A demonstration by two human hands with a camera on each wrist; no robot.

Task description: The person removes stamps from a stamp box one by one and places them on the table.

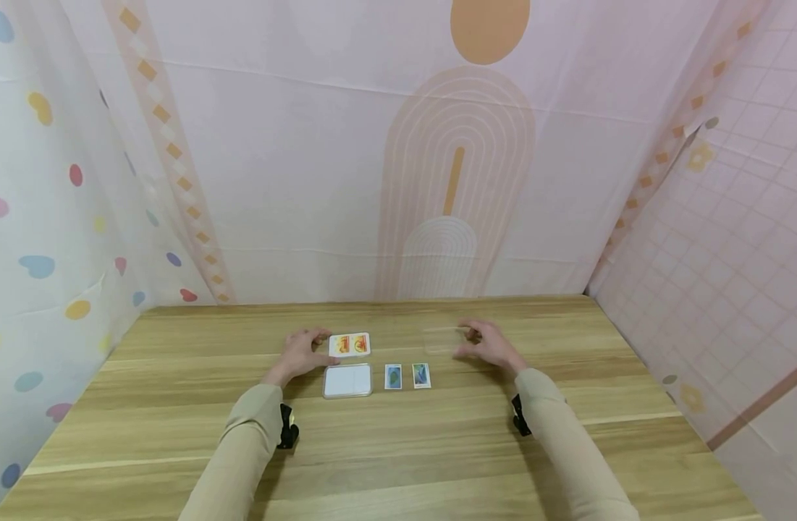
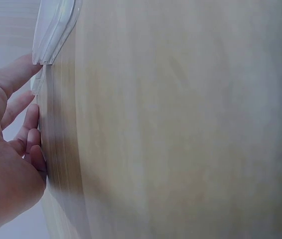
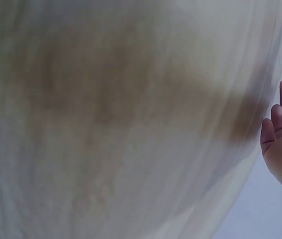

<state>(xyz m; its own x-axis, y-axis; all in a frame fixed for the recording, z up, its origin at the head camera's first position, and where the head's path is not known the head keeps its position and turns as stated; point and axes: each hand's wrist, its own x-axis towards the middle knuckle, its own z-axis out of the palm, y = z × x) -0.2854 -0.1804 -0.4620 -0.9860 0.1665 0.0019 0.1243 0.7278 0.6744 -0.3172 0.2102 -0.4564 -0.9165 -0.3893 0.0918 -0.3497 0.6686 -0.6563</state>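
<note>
My left hand (image 1: 300,354) is at the left end of the picture-card case (image 1: 349,345), thumb and index finger about its corners. That case shows red and orange pictures. Just in front lies a clear plastic case (image 1: 348,380) with a white inside; in the left wrist view the thumb is by the edge of a clear case (image 2: 56,30). To the right, my right hand (image 1: 494,349) is beside a faint transparent sheet or lid (image 1: 440,339), blurred, thumb and fingers spread apart. The right wrist view shows loose fingers (image 3: 278,119) and nothing held.
Two small picture cards, one blue-green (image 1: 393,376) and one with a bluish figure (image 1: 421,375), lie flat between the hands. Everything rests on a wooden table (image 1: 398,449). Patterned curtains (image 1: 294,181) rise behind its back edge and at both sides.
</note>
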